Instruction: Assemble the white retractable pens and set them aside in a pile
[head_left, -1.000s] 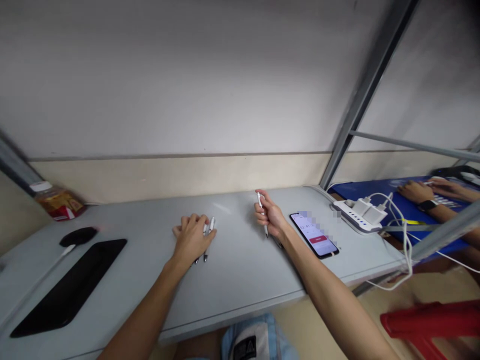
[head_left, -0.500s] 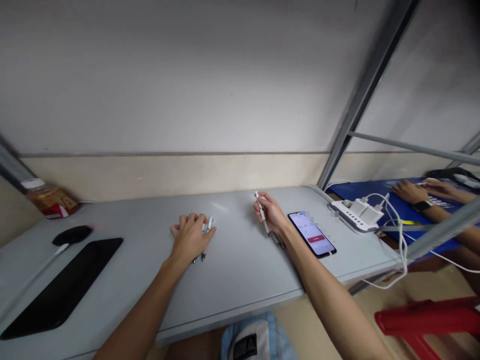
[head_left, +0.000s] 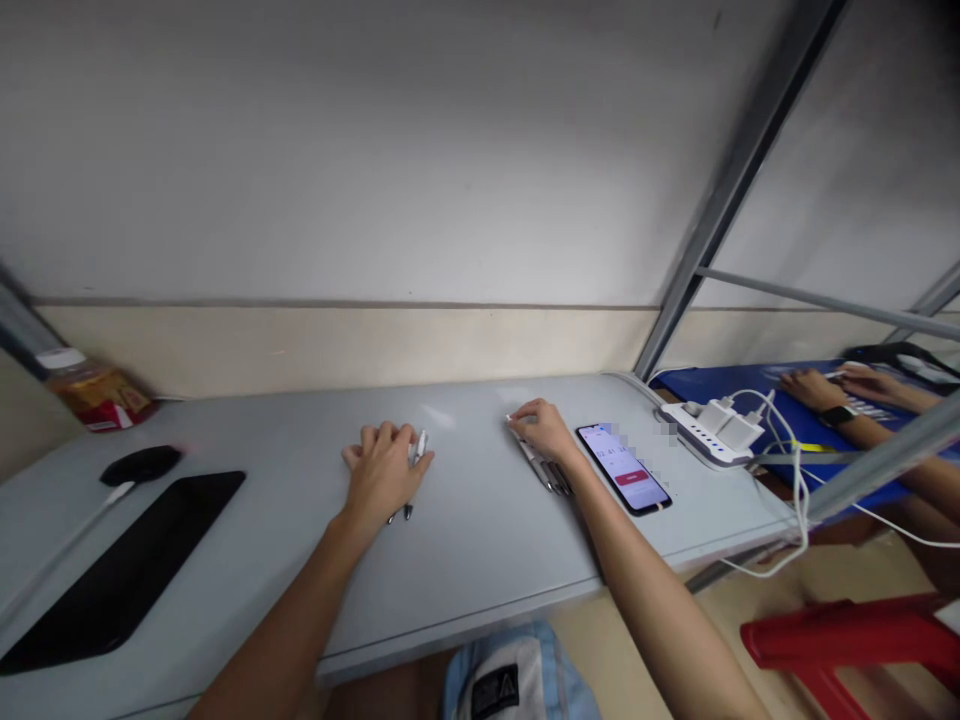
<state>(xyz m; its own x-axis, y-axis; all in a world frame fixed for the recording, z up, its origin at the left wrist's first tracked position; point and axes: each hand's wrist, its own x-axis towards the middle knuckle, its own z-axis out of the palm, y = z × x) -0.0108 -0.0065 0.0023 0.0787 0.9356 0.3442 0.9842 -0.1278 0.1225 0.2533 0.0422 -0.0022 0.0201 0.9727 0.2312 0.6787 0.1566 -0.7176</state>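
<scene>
My left hand (head_left: 381, 470) rests palm-down on the desk, its fingers bent over a few white pens (head_left: 421, 445). Their upper ends show between thumb and index finger, and dark tips stick out below the palm; the rest is hidden. To the right, my right hand (head_left: 541, 432) pinches the top of a white pen (head_left: 512, 421) low at the desk. Under and beside that hand several pens (head_left: 547, 474) lie side by side, slanted, with their tips toward me. The hand and forearm cover part of this row.
A phone (head_left: 624, 468) showing a timer lies right of my right hand. Beyond it sits a power strip (head_left: 709, 432) with white chargers and cables. At left are a black tablet-like slab (head_left: 127, 570), a black puck (head_left: 141, 465) and a bottle (head_left: 97, 390). Another person's hands (head_left: 814, 388) work at a blue table.
My right hand has lowered the raised pen to the desk, at the row of pens, and tilted palm-down. My left hand stays over its pens.
</scene>
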